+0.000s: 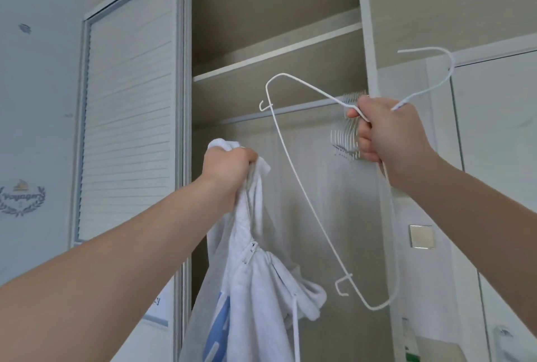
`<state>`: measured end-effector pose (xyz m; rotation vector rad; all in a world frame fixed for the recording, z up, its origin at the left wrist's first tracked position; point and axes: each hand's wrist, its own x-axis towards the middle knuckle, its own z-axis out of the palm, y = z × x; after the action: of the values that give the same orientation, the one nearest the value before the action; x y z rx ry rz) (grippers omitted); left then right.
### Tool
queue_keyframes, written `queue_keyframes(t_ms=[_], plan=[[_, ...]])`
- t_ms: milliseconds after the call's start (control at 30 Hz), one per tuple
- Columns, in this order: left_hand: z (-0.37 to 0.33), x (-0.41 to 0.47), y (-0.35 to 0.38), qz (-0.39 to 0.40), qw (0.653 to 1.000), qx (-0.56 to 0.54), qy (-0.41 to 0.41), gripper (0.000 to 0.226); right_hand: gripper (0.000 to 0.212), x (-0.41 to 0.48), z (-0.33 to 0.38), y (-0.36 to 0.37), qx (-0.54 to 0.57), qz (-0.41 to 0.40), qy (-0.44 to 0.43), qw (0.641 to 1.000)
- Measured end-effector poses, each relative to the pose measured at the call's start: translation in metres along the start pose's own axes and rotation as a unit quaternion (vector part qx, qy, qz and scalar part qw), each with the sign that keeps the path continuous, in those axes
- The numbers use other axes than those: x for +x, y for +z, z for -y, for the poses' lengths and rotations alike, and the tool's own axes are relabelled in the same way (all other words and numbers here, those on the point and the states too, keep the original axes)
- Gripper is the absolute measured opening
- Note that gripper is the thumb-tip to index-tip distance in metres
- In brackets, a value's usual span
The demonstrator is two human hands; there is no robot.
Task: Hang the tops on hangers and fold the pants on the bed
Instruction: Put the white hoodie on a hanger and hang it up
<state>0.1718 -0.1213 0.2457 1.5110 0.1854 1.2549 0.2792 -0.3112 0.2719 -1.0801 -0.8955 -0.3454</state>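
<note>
Holding both items up in front of the open wardrobe. Left hand: fingers clenched on a bunched upper part of the white hooded top, which hangs straight down below the fist. Right hand: fingers wrapped round the neck of the white wire hanger. Hanger is turned on end, long axis near vertical, hook pointing up-right. Top lies left of and just beside the hanger, not touching. Judgement: lower hanger arm goes into the garment's neck next.

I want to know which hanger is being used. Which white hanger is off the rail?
The white wire hanger gripped by the right hand, held tilted; the other hangers hang bunched on the wardrobe rail behind it.
</note>
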Motion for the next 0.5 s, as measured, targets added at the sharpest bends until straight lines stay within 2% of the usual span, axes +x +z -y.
queue_keyframes(t_ms=[233, 500], plan=[[-0.014, -0.095, 0.02, 0.006, 0.998, 0.045, -0.043, 0.035, 0.029, -0.105, 0.028, -0.083, 0.002, 0.009, 0.029, 1.0], [0.031, -0.24, 0.04, 0.009, 0.982, 0.079, -0.173, 0.02, 0.035, -0.254, 0.025, -0.209, -0.046, 0.081, 0.138, 0.986]])
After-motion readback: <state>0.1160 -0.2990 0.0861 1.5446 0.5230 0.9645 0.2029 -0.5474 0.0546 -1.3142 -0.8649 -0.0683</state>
